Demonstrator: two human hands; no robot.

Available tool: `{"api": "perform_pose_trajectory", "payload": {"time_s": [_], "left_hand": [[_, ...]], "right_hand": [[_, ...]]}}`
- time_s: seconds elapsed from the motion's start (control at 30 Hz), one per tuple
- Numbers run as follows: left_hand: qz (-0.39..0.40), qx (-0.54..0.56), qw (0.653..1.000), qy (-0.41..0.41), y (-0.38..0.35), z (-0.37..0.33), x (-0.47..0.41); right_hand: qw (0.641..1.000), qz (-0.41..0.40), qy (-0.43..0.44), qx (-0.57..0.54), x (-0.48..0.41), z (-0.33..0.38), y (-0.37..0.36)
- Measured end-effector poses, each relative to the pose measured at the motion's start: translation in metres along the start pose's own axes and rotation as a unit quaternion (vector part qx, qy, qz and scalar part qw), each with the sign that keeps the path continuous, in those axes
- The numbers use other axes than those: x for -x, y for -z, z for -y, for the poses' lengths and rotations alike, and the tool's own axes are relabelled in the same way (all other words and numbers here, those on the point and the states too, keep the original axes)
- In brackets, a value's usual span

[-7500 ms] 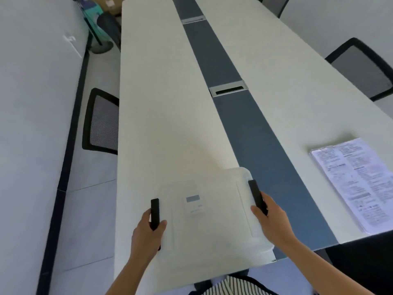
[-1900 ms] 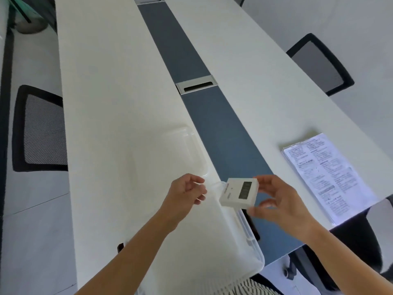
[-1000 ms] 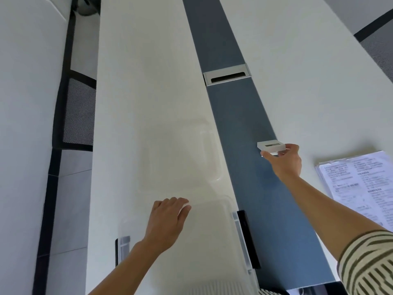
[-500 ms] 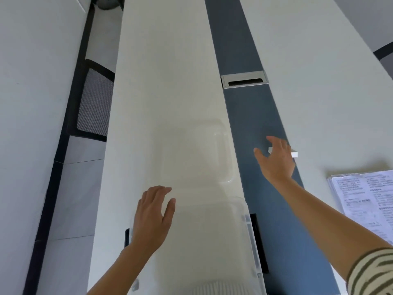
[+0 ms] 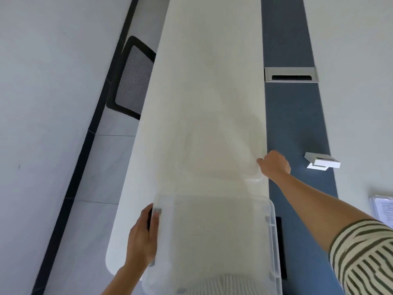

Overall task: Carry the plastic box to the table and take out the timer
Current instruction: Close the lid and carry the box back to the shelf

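The clear plastic box (image 5: pixel 214 239) stands open at the near end of the long white table (image 5: pixel 208 81). My left hand (image 5: pixel 143 239) grips its left wall at the black latch. The box's clear lid (image 5: pixel 223 154) lies flat on the table just beyond the box. My right hand (image 5: pixel 275 165) is closed on the lid's near right corner. The white timer (image 5: pixel 321 161) lies by itself on the dark blue centre strip, to the right of my right hand.
A metal cable slot (image 5: pixel 291 75) sits in the blue strip further away. Printed sheets (image 5: pixel 382 207) lie at the right edge. A black mesh chair (image 5: pixel 131 79) stands left of the table, beside a white wall.
My right hand left the timer on the blue strip and moved left onto the lid's corner. My left hand shifted from the box's far rim to its left wall.
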State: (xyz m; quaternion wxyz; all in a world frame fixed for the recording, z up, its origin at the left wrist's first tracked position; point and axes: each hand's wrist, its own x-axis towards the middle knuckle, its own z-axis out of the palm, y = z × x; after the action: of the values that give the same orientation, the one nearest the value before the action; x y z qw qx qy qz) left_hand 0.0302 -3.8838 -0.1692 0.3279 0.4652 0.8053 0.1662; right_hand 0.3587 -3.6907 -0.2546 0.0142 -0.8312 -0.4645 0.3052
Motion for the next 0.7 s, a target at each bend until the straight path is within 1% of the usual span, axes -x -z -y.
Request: {"api": "perform_pose_trajectory", "payload": {"time_s": [0.2,0.27,0.3,0.33,0.4,0.43,0.47,0.53,0.6,0.7], "left_hand": [[-0.014,-0.007,1.000,-0.021,-0.002,0.004,-0.001],[-0.019,-0.003,1.000,-0.021,-0.003,0.006,0.000],[-0.020,0.001,1.000,-0.019,-0.004,0.007,0.000],[-0.021,0.005,1.000,-0.015,-0.004,0.007,0.000],[-0.024,0.014,1.000,-0.014,-0.005,0.007,0.000],[-0.024,0.023,0.999,-0.016,-0.005,0.007,0.000],[-0.023,0.033,0.999,-0.017,-0.005,0.006,0.001],[-0.016,0.058,0.998,-0.014,-0.004,0.006,0.003],[-0.007,0.093,0.996,-0.001,-0.004,0.006,0.003],[0.021,0.154,0.987,0.030,-0.002,0.012,-0.001]], "right_hand": [[0.999,-0.041,-0.003,-0.030,0.006,-0.012,0.010],[0.997,-0.031,-0.005,-0.077,0.010,-0.013,0.013],[0.993,-0.020,-0.011,-0.118,0.015,-0.011,0.016],[0.984,-0.005,-0.019,-0.175,0.018,-0.007,0.020],[0.950,0.050,-0.052,-0.304,0.028,0.004,0.033],[0.930,0.078,-0.072,-0.353,0.033,0.010,0.042],[0.918,0.095,-0.079,-0.377,0.039,0.015,0.053],[0.917,0.092,-0.055,-0.385,0.057,0.020,0.073],[0.920,0.073,-0.012,-0.386,0.085,0.018,0.088],[0.908,0.064,0.023,-0.413,0.135,0.002,0.091]]}}
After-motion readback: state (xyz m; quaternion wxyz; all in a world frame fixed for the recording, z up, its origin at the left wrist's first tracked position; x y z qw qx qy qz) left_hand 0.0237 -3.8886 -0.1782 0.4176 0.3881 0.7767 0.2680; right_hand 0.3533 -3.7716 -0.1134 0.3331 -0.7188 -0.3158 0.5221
